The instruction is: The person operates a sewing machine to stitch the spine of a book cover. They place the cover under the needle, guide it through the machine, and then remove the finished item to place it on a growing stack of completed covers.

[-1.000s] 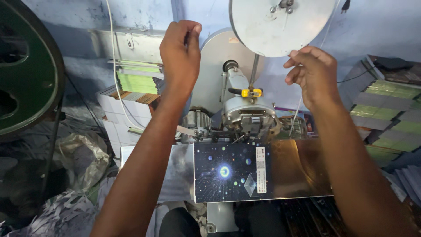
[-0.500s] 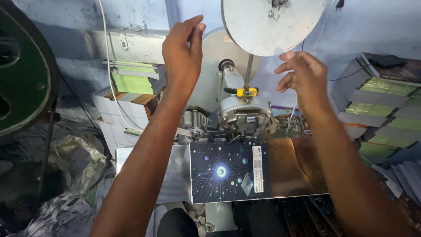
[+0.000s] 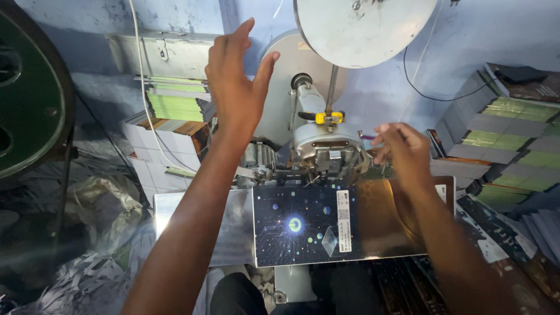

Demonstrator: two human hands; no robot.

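A grey stitching machine head (image 3: 328, 149) stands behind a dark glossy booklet cover (image 3: 309, 224) printed with a starry pattern, which lies flat on the machine's saddle. My left hand (image 3: 236, 84) is raised in the air left of the machine, fingers spread, holding nothing. My right hand (image 3: 402, 149) is lower, at the right side of the machine head, fingers curled near a small lever; whether it grips anything is unclear. A large round metal wire spool (image 3: 364, 26) hangs above the machine.
Stacks of green and brown booklets (image 3: 175, 105) sit at the back left, more stacks (image 3: 501, 125) at the right. A big dark green wheel (image 3: 32, 93) is at far left. Crumpled paper scraps (image 3: 87, 274) lie at lower left. A white cable (image 3: 143, 99) hangs down.
My left hand has opened its fingers and drawn slightly down from the spool. My right hand has dropped from beside the spool to the right side of the machine head.
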